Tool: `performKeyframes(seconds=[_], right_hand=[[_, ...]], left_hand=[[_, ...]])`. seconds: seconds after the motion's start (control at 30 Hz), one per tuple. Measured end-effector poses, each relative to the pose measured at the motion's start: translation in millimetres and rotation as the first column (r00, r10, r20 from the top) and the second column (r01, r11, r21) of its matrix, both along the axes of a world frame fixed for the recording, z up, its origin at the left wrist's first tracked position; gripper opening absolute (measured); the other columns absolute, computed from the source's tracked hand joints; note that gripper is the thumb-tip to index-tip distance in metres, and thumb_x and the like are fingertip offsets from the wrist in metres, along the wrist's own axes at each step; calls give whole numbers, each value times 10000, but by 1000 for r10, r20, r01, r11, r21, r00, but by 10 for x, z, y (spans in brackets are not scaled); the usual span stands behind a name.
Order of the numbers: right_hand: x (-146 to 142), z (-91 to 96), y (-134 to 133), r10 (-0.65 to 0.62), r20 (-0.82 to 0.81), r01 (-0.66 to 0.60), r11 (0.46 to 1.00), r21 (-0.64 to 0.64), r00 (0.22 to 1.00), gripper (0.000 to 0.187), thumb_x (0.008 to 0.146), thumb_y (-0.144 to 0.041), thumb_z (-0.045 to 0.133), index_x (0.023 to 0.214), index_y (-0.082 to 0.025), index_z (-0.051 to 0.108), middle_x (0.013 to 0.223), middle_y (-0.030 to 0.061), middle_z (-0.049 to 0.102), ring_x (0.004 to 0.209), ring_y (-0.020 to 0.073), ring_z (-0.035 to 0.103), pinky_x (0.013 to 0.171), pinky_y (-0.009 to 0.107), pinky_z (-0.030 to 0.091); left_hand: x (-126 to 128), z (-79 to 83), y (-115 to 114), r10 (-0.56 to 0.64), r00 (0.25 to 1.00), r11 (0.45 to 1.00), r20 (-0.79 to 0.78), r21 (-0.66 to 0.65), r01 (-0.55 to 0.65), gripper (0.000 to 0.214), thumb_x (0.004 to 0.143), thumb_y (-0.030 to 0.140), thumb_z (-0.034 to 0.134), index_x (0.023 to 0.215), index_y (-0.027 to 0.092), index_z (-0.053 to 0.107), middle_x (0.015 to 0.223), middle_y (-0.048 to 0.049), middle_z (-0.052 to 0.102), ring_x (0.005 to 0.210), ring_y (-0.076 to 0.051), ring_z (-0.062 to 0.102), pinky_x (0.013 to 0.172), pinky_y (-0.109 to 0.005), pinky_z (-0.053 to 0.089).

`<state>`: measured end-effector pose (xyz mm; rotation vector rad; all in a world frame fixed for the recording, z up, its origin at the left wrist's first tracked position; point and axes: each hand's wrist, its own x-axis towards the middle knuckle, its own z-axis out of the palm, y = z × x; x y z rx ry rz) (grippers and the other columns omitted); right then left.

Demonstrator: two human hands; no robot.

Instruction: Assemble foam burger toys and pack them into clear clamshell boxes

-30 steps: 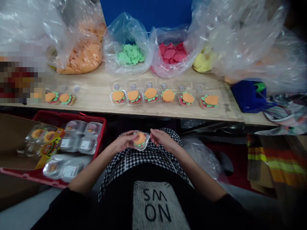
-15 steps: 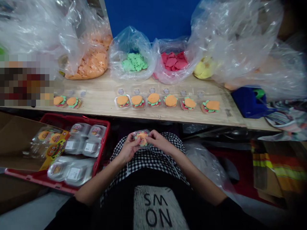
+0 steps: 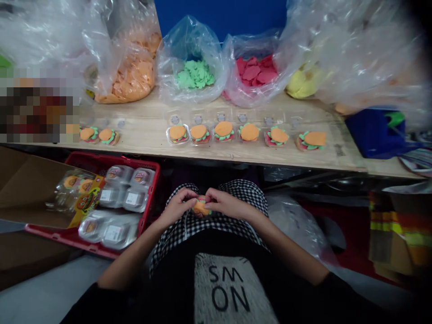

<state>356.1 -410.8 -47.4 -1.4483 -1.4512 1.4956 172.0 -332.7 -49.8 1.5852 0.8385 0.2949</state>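
Observation:
My left hand (image 3: 177, 207) and my right hand (image 3: 225, 203) are pressed together over my lap, both closed round a small clear case holding a burger-shaped candy (image 3: 200, 207). Only its orange top shows between the fingers. A row of several open cases with burger candies (image 3: 224, 131) lies on the wooden table (image 3: 141, 135) ahead of my hands. Two more burger candies (image 3: 99, 135) sit at the table's left.
Clear bags at the back hold orange pieces (image 3: 130, 81), green pieces (image 3: 195, 74), red pieces (image 3: 256, 72) and yellow pieces (image 3: 302, 83). A red basket (image 3: 150, 193) of closed cases stands at my left on a cardboard box (image 3: 20, 189). A blue bag (image 3: 374, 132) lies at the right.
My hands have closed in over the candy case, which lay open to view between them a second ago; now the fingers cover most of it. The view shifted slightly rightward.

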Motion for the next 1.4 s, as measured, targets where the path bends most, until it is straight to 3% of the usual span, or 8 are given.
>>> performKeyframes(seconds=[0.17,0.33,0.6,0.8,0.93,1.17,1.3,1.4], right_hand=[[-134,22,60,42,166,-56,995,81,985,155,770,-289,514,685,-183,438,679,-19,462,626,111,426,574,234,325],[-208,-37,39,76,207,-100,989,108,975,164,787,-297,496,681,-187,438,680,-15,461,630,114,427,576,235,321],[-235,-172,77,130,148,-141,988,66,980,182,803,-293,472,661,-186,432,657,-23,460,612,107,418,566,229,320],[-195,-198,146,54,148,-61,997,37,987,135,797,-294,471,724,-182,454,718,-6,476,672,122,431,612,242,341],[-223,-259,158,14,115,-14,1000,-1,993,140,806,-292,440,721,-183,462,694,-15,479,655,119,433,601,241,338],[-250,-396,118,7,79,-15,994,105,997,207,822,-334,430,691,-182,481,681,-16,469,659,115,423,606,239,326],[-261,-530,106,-92,-39,90,995,-41,995,251,784,-399,464,664,-179,476,587,-45,416,562,95,373,518,220,286],[-239,-585,184,-211,-137,192,972,-136,968,284,742,-439,503,637,-181,448,526,-66,372,479,75,318,453,207,244]], left_hand=[[24,-24,-9,39,999,999,-15,18,-39,192,741,326,544,751,137,576,750,-16,533,738,-133,482,711,-252,377],[-18,-131,-84,71,997,997,-14,-7,-71,179,748,315,526,707,142,547,714,-2,503,710,-119,454,693,-241,359],[-79,-311,-204,177,984,957,-36,-225,-181,235,718,376,528,679,149,477,630,24,437,605,-95,390,582,-213,335],[-249,-398,-132,361,933,889,5,-305,-342,280,734,414,516,676,153,434,625,29,409,595,-86,371,574,-202,329],[-306,-353,-76,366,930,887,-35,-287,-361,292,730,438,515,694,154,455,648,21,425,614,-94,384,579,-202,342],[-286,-413,-70,362,931,889,-41,-286,-358,286,648,406,614,670,142,506,629,20,469,605,-96,418,590,-215,356],[-236,-519,-53,426,903,828,-51,-381,-412,308,620,410,636,620,134,498,597,26,478,564,-85,421,579,-220,363],[-180,-474,16,420,908,832,-11,-394,-390,295,642,399,634,704,129,535,676,15,521,615,-86,467,615,-216,393]])
